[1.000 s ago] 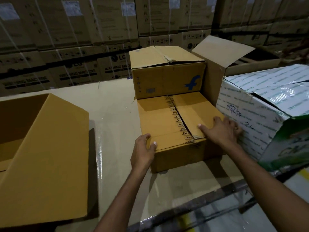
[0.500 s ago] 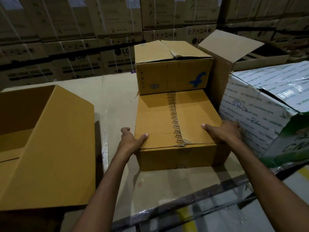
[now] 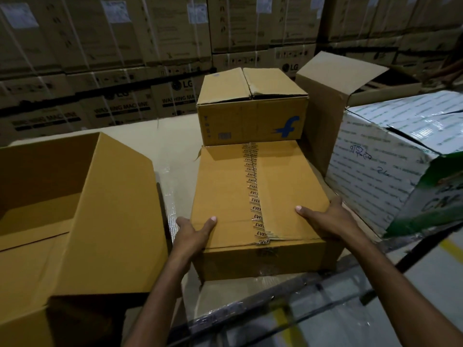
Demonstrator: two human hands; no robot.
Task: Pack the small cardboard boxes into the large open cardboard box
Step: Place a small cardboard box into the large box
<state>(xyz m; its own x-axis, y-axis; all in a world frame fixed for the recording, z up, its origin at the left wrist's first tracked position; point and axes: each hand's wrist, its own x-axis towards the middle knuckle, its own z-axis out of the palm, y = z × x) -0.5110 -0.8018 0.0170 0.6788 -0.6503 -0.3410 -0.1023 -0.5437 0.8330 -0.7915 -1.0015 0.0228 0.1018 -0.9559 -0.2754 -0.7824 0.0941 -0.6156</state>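
Left hand (image 3: 194, 232), right hand (image 3: 327, 217) grasp sides of flat brown taped cardboard box (image 3: 230, 194), thumbs atop; large open brown carton (image 3: 112, 216), seemingly tipped, left of it.

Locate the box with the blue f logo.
Head view, centre back: the blue-logo box stands just behind the taped box, with an open carton on its right.

Beyond the far edge of my counter (image 3: 175, 131), a pale surface wrapped in clear film (image 3: 170, 211), rises a wall of stacked brown cartons (image 3: 125, 53) printed LG and WASHING MACHINE, bound with white straps and bearing white labels (image 3: 21, 15). The light is dim and warm, and the cartons lie in shadow. Past the near right corner I see grey floor (image 3: 438, 279) with a yellow line (image 3: 449, 247).
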